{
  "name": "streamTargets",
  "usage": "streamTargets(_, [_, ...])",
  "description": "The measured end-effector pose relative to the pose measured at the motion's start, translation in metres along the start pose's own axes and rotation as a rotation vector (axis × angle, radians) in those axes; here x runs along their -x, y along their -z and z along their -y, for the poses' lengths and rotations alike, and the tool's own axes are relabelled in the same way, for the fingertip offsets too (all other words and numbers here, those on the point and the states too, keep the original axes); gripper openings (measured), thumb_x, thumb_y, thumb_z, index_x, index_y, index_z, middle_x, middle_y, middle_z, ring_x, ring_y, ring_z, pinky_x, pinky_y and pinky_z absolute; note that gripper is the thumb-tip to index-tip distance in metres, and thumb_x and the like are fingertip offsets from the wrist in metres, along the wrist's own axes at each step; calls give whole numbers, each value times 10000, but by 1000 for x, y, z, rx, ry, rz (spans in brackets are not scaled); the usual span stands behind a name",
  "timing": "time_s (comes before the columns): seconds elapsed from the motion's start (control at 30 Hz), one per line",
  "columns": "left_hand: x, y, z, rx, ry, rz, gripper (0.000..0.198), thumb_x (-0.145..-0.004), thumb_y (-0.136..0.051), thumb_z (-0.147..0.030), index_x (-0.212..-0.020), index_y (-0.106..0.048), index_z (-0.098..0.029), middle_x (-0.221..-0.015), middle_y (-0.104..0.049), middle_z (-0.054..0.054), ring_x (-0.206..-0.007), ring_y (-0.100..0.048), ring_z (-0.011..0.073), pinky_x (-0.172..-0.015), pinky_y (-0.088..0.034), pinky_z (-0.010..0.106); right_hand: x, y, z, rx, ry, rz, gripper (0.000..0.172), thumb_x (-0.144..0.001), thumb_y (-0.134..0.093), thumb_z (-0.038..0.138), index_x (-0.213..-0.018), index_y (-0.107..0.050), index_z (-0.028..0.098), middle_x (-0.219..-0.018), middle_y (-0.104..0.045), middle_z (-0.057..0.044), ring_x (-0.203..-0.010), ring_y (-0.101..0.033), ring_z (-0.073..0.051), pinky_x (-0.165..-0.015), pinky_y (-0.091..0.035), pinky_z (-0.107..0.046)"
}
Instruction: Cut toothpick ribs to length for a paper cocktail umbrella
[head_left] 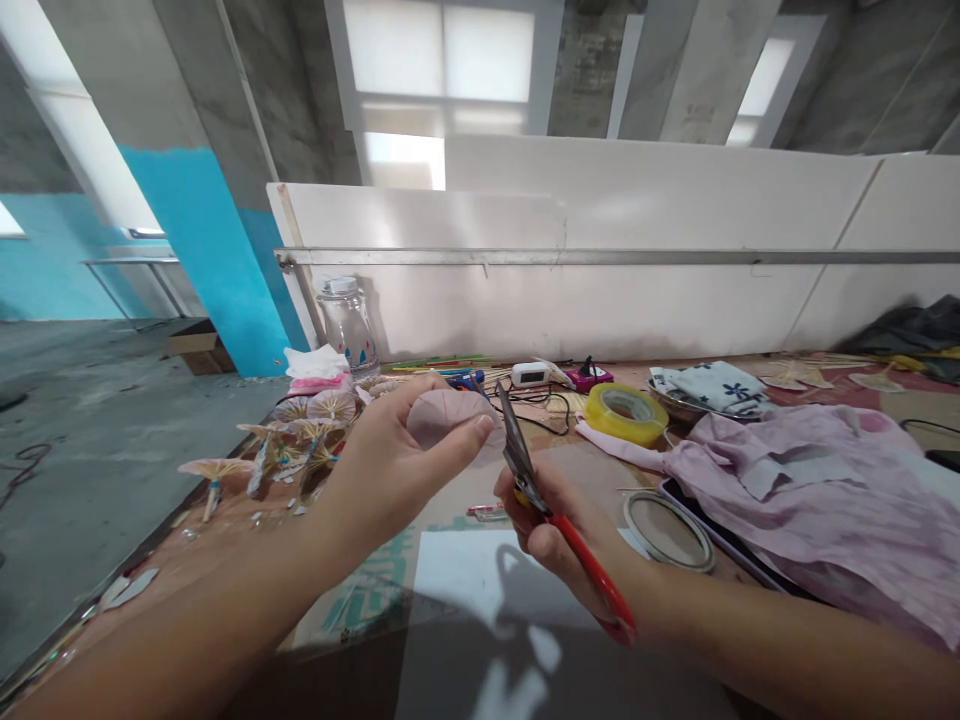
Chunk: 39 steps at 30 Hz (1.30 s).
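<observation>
Left hand (401,445): our fingers pinch a pale disc (442,412) at our 12 o'clock | right hand (574,510): fingers wrapped round red-handled scissors (534,495) at the disc's 3 o'clock | risk: left thumb (472,438) just beside blades (516,440), so a slip could nick us or the disc

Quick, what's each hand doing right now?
Left hand: closed, holding a pale pink disc.
Right hand: closed, holding the scissors.
</observation>
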<state>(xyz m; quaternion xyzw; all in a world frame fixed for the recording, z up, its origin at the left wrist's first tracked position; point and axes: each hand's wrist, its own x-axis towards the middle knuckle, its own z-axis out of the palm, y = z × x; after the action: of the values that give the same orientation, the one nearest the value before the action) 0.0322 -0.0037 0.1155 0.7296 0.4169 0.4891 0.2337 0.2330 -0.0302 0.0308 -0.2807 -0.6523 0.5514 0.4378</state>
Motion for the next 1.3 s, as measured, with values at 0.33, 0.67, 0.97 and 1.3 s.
streamTargets(0.33, [0,-3,-2,-44,-46,-32,197,-833,-685,-382,-775,-651,-197,-751,-671,-6,-680,-598,151,-602,-458,265,-1,1,0,-10,4,7,584,-800,-697,749,-1086,-535,267,-848,-431,17,-695,-352,-134,-583,-307,-259])
streamTargets(0.67, [3,-5,-4,-28,-92,-67,126,-811,-706,-307,-748,-654,-211,-643,-619,-51,-576,-548,111,-516,-420,219,-3,-1,-1,6,-5,-28,601,-761,-703,782,-1050,-556,277,-779,-435,28,-646,-345,-133,-541,-297,-251])
streamTargets(0.97, [5,-7,-3,-20,-120,-81,111,-825,-702,-286,-757,-643,-220,-652,-615,-63,-580,-542,103,-521,-416,214,-2,-2,4,35,-13,-28,638,-764,-676,808,-1048,-546,251,-772,-443,25,-636,-353,-125,-541,-308,-252])
streamTargets(1.3, [5,-8,-4,-38,-127,-87,156,-838,-686,-309,-730,-625,-216,-682,-621,-45,-595,-547,114,-532,-414,232,-1,-2,1,68,3,-33,659,-775,-644,824,-1052,-535,237,-767,-430,32,-635,-349,-122,-546,-308,-244])
